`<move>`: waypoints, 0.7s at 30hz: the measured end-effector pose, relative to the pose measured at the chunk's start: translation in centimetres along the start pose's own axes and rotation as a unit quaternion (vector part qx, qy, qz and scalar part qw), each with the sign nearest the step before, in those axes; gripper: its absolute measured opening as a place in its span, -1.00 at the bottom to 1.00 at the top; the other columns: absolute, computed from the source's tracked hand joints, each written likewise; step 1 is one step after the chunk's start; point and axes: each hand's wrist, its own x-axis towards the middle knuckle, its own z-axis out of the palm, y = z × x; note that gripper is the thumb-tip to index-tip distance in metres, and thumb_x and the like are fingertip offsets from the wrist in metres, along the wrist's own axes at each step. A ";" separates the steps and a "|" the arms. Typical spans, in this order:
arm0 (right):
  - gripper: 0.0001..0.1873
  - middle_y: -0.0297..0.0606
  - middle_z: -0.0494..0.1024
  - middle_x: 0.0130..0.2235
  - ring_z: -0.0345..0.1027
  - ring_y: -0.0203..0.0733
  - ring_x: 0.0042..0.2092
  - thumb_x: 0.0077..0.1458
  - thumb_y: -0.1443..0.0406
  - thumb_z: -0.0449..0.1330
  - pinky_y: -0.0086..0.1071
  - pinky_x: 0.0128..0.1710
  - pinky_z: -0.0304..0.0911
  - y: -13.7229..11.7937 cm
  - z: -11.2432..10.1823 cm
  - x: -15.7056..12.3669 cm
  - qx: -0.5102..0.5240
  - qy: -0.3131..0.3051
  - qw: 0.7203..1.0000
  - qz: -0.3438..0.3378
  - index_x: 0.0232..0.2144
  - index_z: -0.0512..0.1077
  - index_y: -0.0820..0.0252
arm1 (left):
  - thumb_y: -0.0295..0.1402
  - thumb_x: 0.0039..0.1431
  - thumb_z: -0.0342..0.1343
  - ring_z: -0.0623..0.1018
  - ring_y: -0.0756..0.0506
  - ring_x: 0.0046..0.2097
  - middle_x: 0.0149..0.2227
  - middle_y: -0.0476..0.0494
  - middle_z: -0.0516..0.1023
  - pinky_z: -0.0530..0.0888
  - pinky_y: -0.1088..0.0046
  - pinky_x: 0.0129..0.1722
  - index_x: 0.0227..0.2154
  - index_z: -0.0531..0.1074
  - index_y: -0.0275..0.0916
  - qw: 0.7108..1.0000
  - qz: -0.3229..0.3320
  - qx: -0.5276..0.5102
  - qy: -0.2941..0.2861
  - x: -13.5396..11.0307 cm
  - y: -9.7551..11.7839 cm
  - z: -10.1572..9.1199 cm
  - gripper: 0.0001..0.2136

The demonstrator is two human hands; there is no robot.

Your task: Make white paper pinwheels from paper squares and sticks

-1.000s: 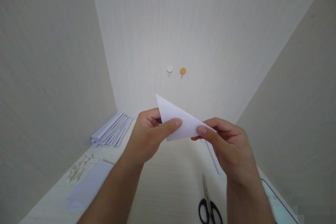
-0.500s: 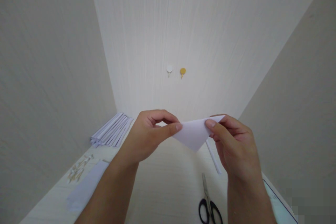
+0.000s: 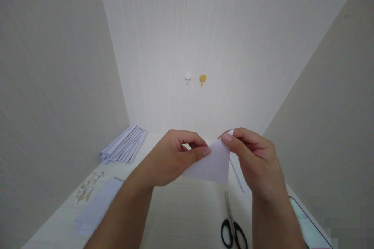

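Note:
A piece of white paper is held up above the table, between my two hands. My left hand pinches its upper edge between thumb and fingers. At the paper's upper right corner, my right hand grips it the same way, with the pointed tip showing past the thumb. Below the paper lie scissors with black handles, blades pointing away from me. A thin white paper strip or roll lies partly hidden behind the paper and my right hand.
Several rolled white paper sticks are stacked at the back left. Nearer are cotton swabs and white sheets. A pale green dark-edged item lies at the right. Two hooks, white and yellow, are on the back wall.
The paper has turned so its upper edge slopes up to the right and more of it hangs down. My left hand has moved right and slightly down; my right hand has moved left.

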 end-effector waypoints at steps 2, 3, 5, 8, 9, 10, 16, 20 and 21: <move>-0.80 -0.37 0.54 -0.48 0.32 -0.25 -0.41 0.20 0.21 0.38 -0.40 -0.44 0.24 -0.2 0.0 0.0 -0.008 -0.012 1.000 0.005 -0.47 0.61 0.08 | -0.24 0.19 0.29 0.32 0.05 -0.58 -0.56 0.01 0.45 0.19 0.56 -0.62 -0.39 0.63 -0.24 1.000 0.006 -0.007 -0.017 0.0 0.0 0.2 -0.83; -0.81 -0.37 0.54 -0.47 0.33 -0.25 -0.41 0.19 0.22 0.38 -0.40 -0.44 0.25 -0.5 0.1 0.0 -0.010 -0.019 1.000 0.008 -0.47 0.62 0.08 | -0.22 0.20 0.28 0.33 0.05 -0.56 -0.53 0.00 0.47 0.20 0.56 -0.61 -0.37 0.63 -0.24 1.000 0.006 -0.013 -0.021 -0.1 0.0 0.3 -0.82; -0.77 -0.37 0.53 -0.49 0.33 -0.24 -0.42 0.20 0.20 0.37 -0.40 -0.45 0.24 -0.9 0.1 0.1 -0.020 -0.032 0.999 0.014 -0.49 0.60 0.10 | -0.19 0.21 0.28 0.35 0.04 -0.55 -0.51 -0.02 0.49 0.21 0.56 -0.61 -0.35 0.63 -0.25 0.999 -0.005 -0.027 -0.024 -0.1 0.0 0.7 -0.79; -0.64 -0.35 0.52 -0.50 0.37 -0.23 -0.41 0.25 0.10 0.30 -0.38 -0.40 0.29 -1.1 -0.5 -0.5 -0.056 -0.044 0.997 0.019 -0.53 0.55 0.14 | -0.17 0.20 0.28 0.36 0.04 -0.55 -0.52 -0.02 0.48 0.22 0.57 -0.61 -0.37 0.60 -0.27 0.999 -0.026 -0.029 -0.020 -0.8 -0.5 1.3 -0.76; -0.61 -0.33 0.55 -0.48 0.41 -0.20 -0.39 0.27 0.05 0.26 -0.36 -0.35 0.33 -0.9 -0.9 -1.1 -0.078 -0.047 0.995 0.028 -0.50 0.55 0.14 | -0.16 0.20 0.28 0.37 0.03 -0.54 -0.51 -0.02 0.49 0.24 0.56 -0.60 -0.37 0.60 -0.27 0.999 -0.031 -0.023 -0.014 -1.4 -0.8 1.5 -0.76; -0.59 -0.30 0.58 -0.43 0.46 -0.17 -0.34 0.29 -0.01 0.21 -0.32 -0.29 0.37 -0.5 -1.4 -2.0 -0.108 -0.054 0.992 0.049 -0.44 0.56 0.15 | -0.16 0.19 0.28 0.38 0.03 -0.53 -0.50 -0.03 0.50 0.25 0.56 -0.59 -0.39 0.59 -0.27 0.999 -0.033 -0.016 -0.004 -2.1 -1.3 1.6 -0.75; -0.66 -0.19 0.64 -0.41 0.52 -0.02 -0.32 0.19 0.03 0.26 -0.25 -0.32 0.28 2.6 -4.6 -11.0 -0.460 -0.132 0.822 0.310 -0.47 0.51 0.13 | -0.16 0.07 0.35 0.41 0.00 -0.48 -0.54 -0.02 0.50 0.31 0.50 -0.48 -0.52 0.57 -0.28 0.993 -0.072 -0.055 0.080 -9.5 -3.4 2.7 -0.73; -0.60 0.01 0.69 -0.24 0.59 0.17 -0.15 0.17 -0.04 0.29 -0.17 -0.25 0.35 3.5 -4.9 -14.7 -0.525 -0.160 0.738 0.392 -0.37 0.57 0.18 | -0.19 0.03 0.40 0.47 -0.03 -0.43 -0.50 -0.05 0.57 0.39 0.45 -0.38 -0.52 0.61 -0.26 0.986 -0.056 -0.097 0.121 -14.7 -2.3 4.1 -0.76; -0.61 0.01 0.69 -0.20 0.59 0.15 -0.11 0.18 -0.03 0.31 -0.15 -0.20 0.38 3.5 -4.7 -15.0 -0.531 -0.173 0.724 0.405 -0.32 0.59 0.20 | -0.19 0.02 0.41 0.49 -0.04 -0.42 -0.49 -0.05 0.58 0.41 0.45 -0.38 -0.51 0.62 -0.26 0.985 -0.055 -0.102 0.129 -15.8 -1.7 4.5 -0.77</move>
